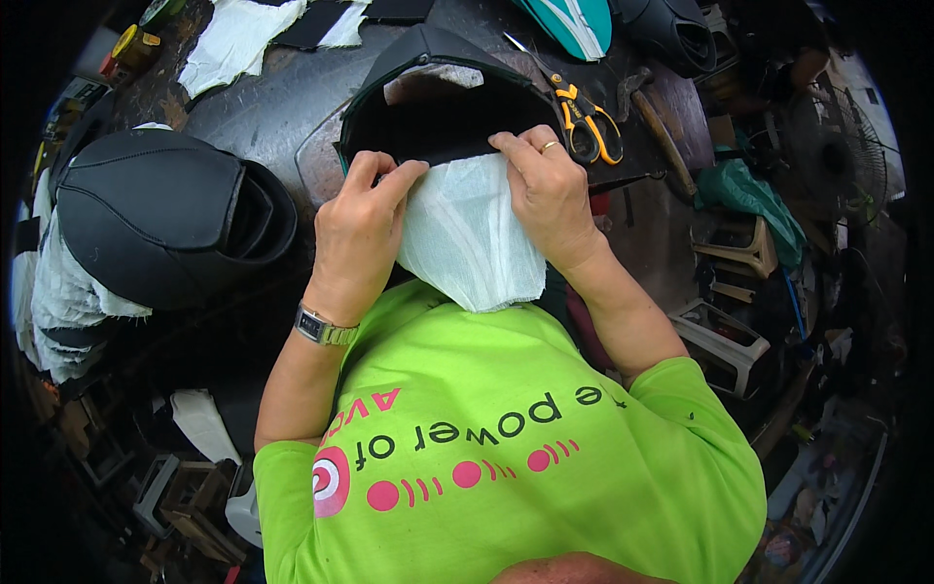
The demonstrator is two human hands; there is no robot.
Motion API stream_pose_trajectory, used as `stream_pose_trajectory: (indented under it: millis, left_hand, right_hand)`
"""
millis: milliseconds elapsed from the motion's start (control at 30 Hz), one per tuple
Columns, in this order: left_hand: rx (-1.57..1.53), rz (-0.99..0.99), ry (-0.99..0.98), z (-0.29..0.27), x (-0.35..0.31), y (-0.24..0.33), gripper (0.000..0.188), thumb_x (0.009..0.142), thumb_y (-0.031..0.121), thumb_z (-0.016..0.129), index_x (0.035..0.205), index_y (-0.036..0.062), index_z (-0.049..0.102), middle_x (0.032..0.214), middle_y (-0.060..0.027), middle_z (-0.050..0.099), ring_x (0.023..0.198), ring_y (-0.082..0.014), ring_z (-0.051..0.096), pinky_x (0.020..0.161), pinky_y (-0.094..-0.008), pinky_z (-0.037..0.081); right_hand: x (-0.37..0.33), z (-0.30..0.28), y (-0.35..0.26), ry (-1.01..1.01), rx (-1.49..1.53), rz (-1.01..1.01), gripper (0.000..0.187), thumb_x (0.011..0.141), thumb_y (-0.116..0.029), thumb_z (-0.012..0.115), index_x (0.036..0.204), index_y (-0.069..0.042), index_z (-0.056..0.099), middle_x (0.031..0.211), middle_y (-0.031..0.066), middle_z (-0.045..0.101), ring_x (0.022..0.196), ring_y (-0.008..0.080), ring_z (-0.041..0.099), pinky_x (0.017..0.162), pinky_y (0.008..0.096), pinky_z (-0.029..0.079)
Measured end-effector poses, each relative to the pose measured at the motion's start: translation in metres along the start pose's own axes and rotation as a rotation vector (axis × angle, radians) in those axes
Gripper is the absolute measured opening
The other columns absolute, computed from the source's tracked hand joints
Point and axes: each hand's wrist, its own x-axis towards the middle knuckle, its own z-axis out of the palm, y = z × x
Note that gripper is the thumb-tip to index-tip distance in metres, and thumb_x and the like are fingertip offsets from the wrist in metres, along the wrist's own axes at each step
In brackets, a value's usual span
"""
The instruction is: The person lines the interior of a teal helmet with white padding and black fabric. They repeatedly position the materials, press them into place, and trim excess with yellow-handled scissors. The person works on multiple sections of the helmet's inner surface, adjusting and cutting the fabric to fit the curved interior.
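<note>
- Bench (pixel 229 122): dark, worn top with a scuffed, dull sheen; carries the work.
- Shirt (pixel 545 409) on the person: lime-green knit with pink and dark print.
- Closed black piece (pixel 151 204), at left: smooth, leather-like cover, domed, with curved seams and a hollow opening facing right; ragged white cloth lies beneath it.
- Open black shell (pixel 423 54), directly ahead of the person: peaked upper rim, wide mouth, dark interior, a pale patch inside.
- White cloth panel (pixel 472 234): thin, woven, slightly sheer, creased lengthwise, lower edge frayed. Located between the hands, hanging from the shell's near rim toward the shirt. Whether it is fastened to the rim cannot be told.
- Left hand (pixel 360 219): fingers curled, thumb and forefinger pinched at the panel's upper left corner.
- Right hand (pixel 556 195): partly curled, fingertips gripping the upper right edge.
- Scissors (pixel 574 105): black-and-orange looped handles, metal blades; beside the shell, at right.
- Hammer (pixel 662 136): wooden handle, dark head, right of the scissors.
- Wristwatch (pixel 326 329): rectangular dial, metal band, left wrist.
- Ring (pixel 551 146): gold-coloured band, right hand.
</note>
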Motion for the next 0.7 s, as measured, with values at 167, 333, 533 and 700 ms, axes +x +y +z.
stream_pose_trajectory:
  millis: [167,333,533,700]
  left_hand:
    - [0.031,-0.025,-0.016,0.004,-0.001,-0.001,0.024,0.09,0.002,0.07,0.112,0.0107,0.074,0.099,-0.0074,0.063,0.077,-0.0278,0.071,0.066,-0.0378,0.06]
    - [0.055,-0.017,-0.041,0.001,0.0,0.0,0.025,0.089,0.003,0.069,0.112,0.0111,0.074,0.098,-0.0072,0.062,0.075,-0.0274,0.07,0.065,-0.0373,0.059]
    - [0.2,-0.057,-0.131,-0.004,0.001,0.012,0.028,0.086,0.007,0.073,0.112,0.0136,0.077,0.102,-0.0058,0.062,0.083,-0.0236,0.069,0.071,-0.0347,0.057]
    - [0.414,0.216,-0.094,-0.005,0.011,0.019,0.029,0.084,0.007,0.068,0.112,0.0048,0.073,0.124,-0.0085,0.063,0.112,-0.0229,0.064,0.097,-0.0357,0.048]
  right_hand:
    - [0.001,0.001,0.001,0.004,0.007,-0.003,0.022,0.086,0.009,0.063,0.105,0.003,0.072,0.092,0.0168,0.062,0.078,0.0348,0.069,0.068,0.0402,0.058]
    - [0.002,0.0,0.001,-0.011,-0.01,0.002,0.021,0.085,0.007,0.064,0.104,0.003,0.072,0.092,0.0177,0.062,0.078,0.0365,0.069,0.068,0.0412,0.058]
    - [0.003,0.0,0.002,-0.018,0.012,0.01,0.02,0.084,0.006,0.065,0.103,0.003,0.071,0.093,0.0185,0.063,0.077,0.0372,0.069,0.069,0.0421,0.058]
    - [0.002,0.001,0.003,-0.004,0.032,0.013,0.019,0.084,0.005,0.064,0.103,0.001,0.07,0.094,0.0185,0.063,0.077,0.0376,0.068,0.068,0.0429,0.057]
